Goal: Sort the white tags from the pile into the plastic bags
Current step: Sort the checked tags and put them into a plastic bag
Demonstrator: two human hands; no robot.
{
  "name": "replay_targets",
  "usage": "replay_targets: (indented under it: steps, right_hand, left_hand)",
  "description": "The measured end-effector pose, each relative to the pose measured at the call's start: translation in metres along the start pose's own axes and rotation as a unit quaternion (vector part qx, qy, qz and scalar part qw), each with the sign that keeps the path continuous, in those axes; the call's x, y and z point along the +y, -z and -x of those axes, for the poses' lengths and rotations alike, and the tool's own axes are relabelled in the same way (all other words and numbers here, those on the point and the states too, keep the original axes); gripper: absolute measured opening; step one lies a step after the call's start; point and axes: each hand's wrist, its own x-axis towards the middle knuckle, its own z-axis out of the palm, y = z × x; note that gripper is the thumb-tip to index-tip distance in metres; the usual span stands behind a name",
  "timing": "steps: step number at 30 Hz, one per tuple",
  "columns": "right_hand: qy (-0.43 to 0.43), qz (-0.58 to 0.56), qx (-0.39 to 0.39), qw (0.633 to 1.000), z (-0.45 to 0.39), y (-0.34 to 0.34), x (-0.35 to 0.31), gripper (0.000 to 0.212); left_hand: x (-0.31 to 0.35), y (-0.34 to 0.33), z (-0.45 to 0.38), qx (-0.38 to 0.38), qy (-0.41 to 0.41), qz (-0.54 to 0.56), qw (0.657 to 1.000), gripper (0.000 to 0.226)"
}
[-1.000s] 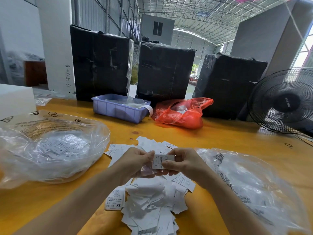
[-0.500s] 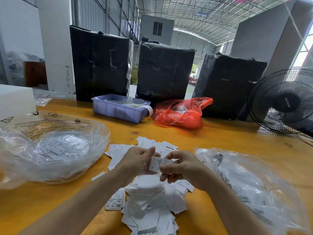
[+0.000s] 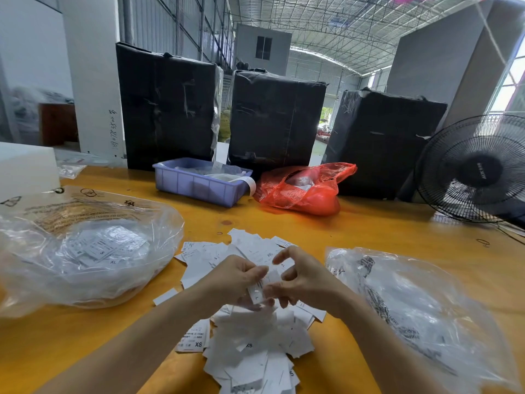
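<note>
A pile of white tags (image 3: 255, 351) lies on the yellow table (image 3: 369, 228) in front of me, with sizes such as XS and XXL printed on them. My left hand (image 3: 230, 280) and my right hand (image 3: 306, 280) meet just above the pile. Between them they pinch one white tag (image 3: 260, 290) marked L, tilted downward and blurred. The right index finger is lifted off it. A clear plastic bag (image 3: 85, 251) at the left holds several tags. A second clear plastic bag (image 3: 412, 308) lies at the right, its contents hard to make out.
A purple bin (image 3: 199, 186) and a red plastic bag (image 3: 304, 189) sit at the back of the table before three black wrapped bales (image 3: 275, 118). A black fan (image 3: 474, 169) stands at the right edge. A white block (image 3: 25, 169) sits far left.
The tag has dropped from level between my fingertips to a downward tilt closer to the pile. Both hands have lowered slightly, and my right index finger has lifted off it.
</note>
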Motion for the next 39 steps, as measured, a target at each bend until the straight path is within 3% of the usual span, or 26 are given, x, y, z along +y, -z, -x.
replay_targets:
  steps: [6, 11, 17, 21, 23, 29, 39]
  right_hand:
    - [0.086, 0.004, 0.143, 0.986, -0.005, -0.007, -0.001, 0.018]
    - [0.123, -0.043, 0.204, 0.970, -0.008, -0.019, -0.003, 0.015]
    - [0.136, -0.083, 0.203, 0.966, -0.007, -0.032, -0.006, 0.006]
    - [0.131, -0.112, 0.180, 0.968, -0.007, -0.039, -0.008, 0.023]
    - [0.133, -0.124, 0.188, 0.965, -0.006, -0.039, -0.009, 0.021]
    - [0.121, -0.134, 0.232, 0.956, -0.004, -0.023, -0.008, 0.019]
    - [0.077, -0.120, 0.174, 0.974, -0.002, -0.018, -0.010, 0.008]
  left_hand:
    - [0.002, -0.002, -0.003, 0.104, -0.043, 0.085, 0.990, 0.025]
    - [0.004, -0.005, -0.005, 0.178, -0.064, 0.124, 0.974, 0.023]
    - [0.004, -0.007, -0.004, 0.221, -0.076, 0.188, 0.954, 0.024]
    - [0.005, -0.009, -0.002, 0.218, -0.085, 0.249, 0.940, 0.021]
    - [0.007, -0.007, -0.001, 0.197, -0.077, 0.252, 0.944, 0.022]
    - [0.010, 0.007, 0.000, 0.150, -0.060, 0.106, 0.981, 0.020]
    - [0.003, 0.006, -0.005, 0.222, -0.096, 0.093, 0.966, 0.015]
